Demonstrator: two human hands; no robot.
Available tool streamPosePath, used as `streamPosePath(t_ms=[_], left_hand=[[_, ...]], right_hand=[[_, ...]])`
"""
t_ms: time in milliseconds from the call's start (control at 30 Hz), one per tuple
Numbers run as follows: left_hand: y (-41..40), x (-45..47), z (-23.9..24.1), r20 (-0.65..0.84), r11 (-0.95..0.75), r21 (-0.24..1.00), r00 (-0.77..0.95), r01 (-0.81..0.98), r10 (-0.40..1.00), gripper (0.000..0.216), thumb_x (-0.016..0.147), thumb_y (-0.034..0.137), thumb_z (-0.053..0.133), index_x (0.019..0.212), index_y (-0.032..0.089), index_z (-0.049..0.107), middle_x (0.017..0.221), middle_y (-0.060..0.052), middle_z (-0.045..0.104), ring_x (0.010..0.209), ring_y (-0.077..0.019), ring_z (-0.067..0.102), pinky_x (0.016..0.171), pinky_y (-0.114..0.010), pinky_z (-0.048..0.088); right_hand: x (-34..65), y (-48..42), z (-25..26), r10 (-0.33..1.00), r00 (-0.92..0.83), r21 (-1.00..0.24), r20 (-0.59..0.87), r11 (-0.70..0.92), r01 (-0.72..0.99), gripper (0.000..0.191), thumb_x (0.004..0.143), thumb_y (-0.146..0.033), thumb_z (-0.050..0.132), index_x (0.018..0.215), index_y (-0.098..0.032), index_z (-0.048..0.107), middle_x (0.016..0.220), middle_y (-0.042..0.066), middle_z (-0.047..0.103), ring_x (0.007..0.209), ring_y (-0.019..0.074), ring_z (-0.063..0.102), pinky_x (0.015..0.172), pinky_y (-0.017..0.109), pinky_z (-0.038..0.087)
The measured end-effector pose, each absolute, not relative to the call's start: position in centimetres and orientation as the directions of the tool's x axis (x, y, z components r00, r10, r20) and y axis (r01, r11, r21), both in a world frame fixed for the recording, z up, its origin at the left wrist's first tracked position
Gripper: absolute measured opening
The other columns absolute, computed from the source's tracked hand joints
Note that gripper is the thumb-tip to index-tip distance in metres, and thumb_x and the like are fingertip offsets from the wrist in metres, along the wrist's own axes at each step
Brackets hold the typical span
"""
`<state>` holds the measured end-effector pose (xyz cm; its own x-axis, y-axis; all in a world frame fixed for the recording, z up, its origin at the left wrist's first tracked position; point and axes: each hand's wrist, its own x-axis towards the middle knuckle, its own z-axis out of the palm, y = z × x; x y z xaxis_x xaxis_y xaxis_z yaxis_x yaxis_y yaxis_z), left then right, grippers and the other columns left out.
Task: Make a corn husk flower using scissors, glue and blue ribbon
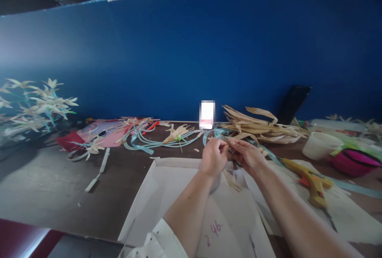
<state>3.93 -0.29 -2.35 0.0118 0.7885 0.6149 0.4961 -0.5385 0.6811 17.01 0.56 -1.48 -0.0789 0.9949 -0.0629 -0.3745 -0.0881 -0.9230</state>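
Closest to you, a white sleeve with dark dots (162, 240) covers your left forearm, above a shallow white box (173, 198) on a brown table (65, 182). Pink handwriting (213, 233), reading roughly "2.46.", marks the box floor.

Over the box's far end, your left hand (214, 156) is curled, thumb and fingers pinched together. Your right hand (246, 155) meets it, its fingertips also drawn narrow. Between them is a small brownish piece (228, 147), mostly hidden by your fingers. Just below, pale husk strips (232, 181) show against the box; whether they hang from your grip or lie there, you cannot tell.

To the right of the box, a yellow glue gun (313, 184) lies on a white sheet (355, 216). Beyond it stand a magenta container (355, 162) and a white cup (322, 145).

Past your hands, a husk flower with a green stem (178, 135) lies near loops of pale blue cord (143, 143); to the right is a heap of dried husks (262, 128). At far left, a cluster of pale flowers (44, 104) rises. A blue partition (191, 59) closes off the back.
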Motion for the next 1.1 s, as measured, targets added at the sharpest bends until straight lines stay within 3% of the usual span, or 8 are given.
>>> streamPosePath(t_ms=[433, 633, 867, 1100], left_hand=[[-0.48, 4.03, -2.18, 0.549, -0.489, 0.75, -0.006, 0.445, 0.836, 0.009, 0.079, 0.019, 0.053, 0.072, 0.017, 0.058, 0.075, -0.001, 0.059, 0.072, -0.0122, 0.053, 0.067, -0.023, 0.041], [-0.04, 3.9, -2.5, 0.499, -0.438, 0.801, -0.051, 0.407, 0.865, 0.01, 0.078, 0.022, 0.054, 0.073, 0.017, 0.06, 0.075, -0.001, 0.06, 0.07, -0.0113, 0.054, 0.066, -0.023, 0.042], [-0.01, 3.82, -2.36, 0.483, -0.419, 0.809, -0.061, 0.413, 0.873, 0.012, 0.079, 0.025, 0.054, 0.074, 0.017, 0.062, 0.076, -0.002, 0.062, 0.07, -0.012, 0.055, 0.065, -0.023, 0.043], [-0.07, 3.89, -2.46, 0.479, -0.419, 0.808, -0.049, 0.415, 0.876, 0.009, 0.078, 0.024, 0.056, 0.075, 0.018, 0.062, 0.076, -0.002, 0.061, 0.07, -0.0121, 0.055, 0.065, -0.023, 0.043]], right_hand=[[16.49, 0.28, -1.32, 0.999, -0.046, -0.955, 0.01, -0.004, -0.297, 0.028, 0.057, -0.04, 0.079, 0.065, -0.017, 0.065, 0.058, -0.002, 0.053, 0.052, 0.0091, 0.045, 0.048, 0.022, 0.037], [16.81, 0.37, -1.57, 0.993, -0.119, -0.949, 0.012, -0.026, -0.314, 0.033, 0.061, -0.04, 0.077, 0.083, -0.017, 0.069, 0.062, -0.002, 0.054, 0.058, 0.0095, 0.047, 0.054, 0.022, 0.04], [16.92, 0.24, -1.25, 0.995, -0.095, -0.939, -0.041, -0.07, -0.337, 0.03, 0.064, -0.04, 0.075, 0.083, -0.017, 0.069, 0.077, 0.003, 0.061, 0.062, 0.0113, 0.052, 0.055, 0.023, 0.046], [16.64, 0.02, -1.02, 0.995, -0.083, -0.937, -0.057, -0.082, -0.341, 0.026, 0.062, -0.036, 0.077, 0.078, -0.017, 0.07, 0.065, 0.001, 0.058, 0.058, 0.0105, 0.051, 0.053, 0.021, 0.045]])
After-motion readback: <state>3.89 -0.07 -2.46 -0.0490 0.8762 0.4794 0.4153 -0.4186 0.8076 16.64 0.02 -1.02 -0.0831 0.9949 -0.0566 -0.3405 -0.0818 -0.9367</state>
